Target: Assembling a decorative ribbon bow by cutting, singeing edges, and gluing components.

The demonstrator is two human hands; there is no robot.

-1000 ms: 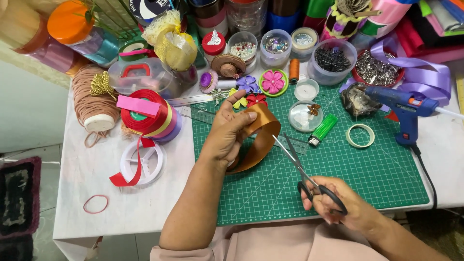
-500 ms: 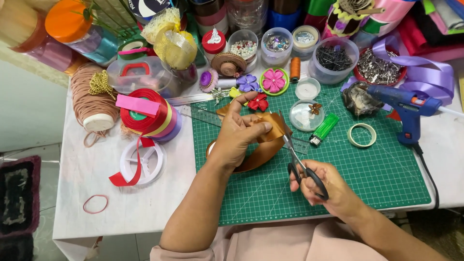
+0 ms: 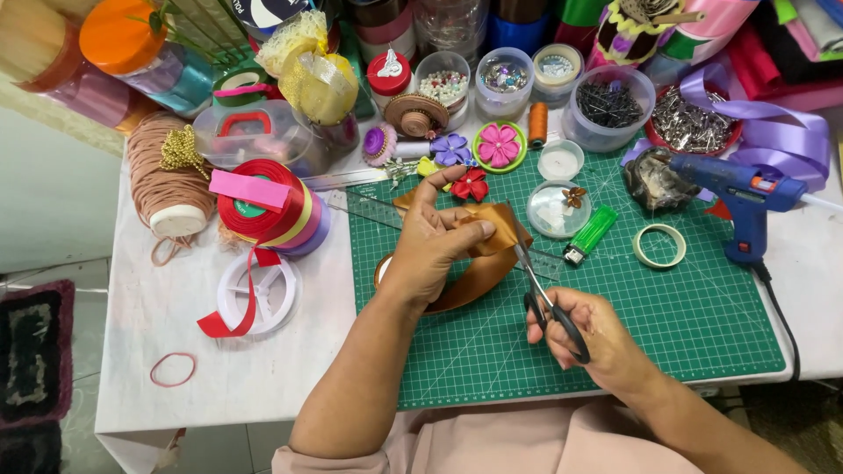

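My left hand (image 3: 436, 246) pinches a wide strip of brown satin ribbon (image 3: 492, 254) above the green cutting mat (image 3: 667, 316). The ribbon loops down toward its spool beneath my wrist. My right hand (image 3: 597, 333) grips black-handled scissors (image 3: 543, 294), and their blades reach up to the ribbon's edge just right of my left fingers. A small red ribbon flower (image 3: 470, 184) lies on the mat just beyond my left fingertips.
A green lighter (image 3: 590, 234), a tape ring (image 3: 659, 245) and a blue glue gun (image 3: 742, 195) lie right of the hands. Stacked ribbon spools (image 3: 272, 211), a cord spool (image 3: 167, 189) and a red rubber band (image 3: 173, 369) are on the left. Jars of beads and pins line the back.
My right hand has carried the scissors up and to the left until the blades meet the ribbon. My left hand has kept hold of the ribbon and shifted only slightly.
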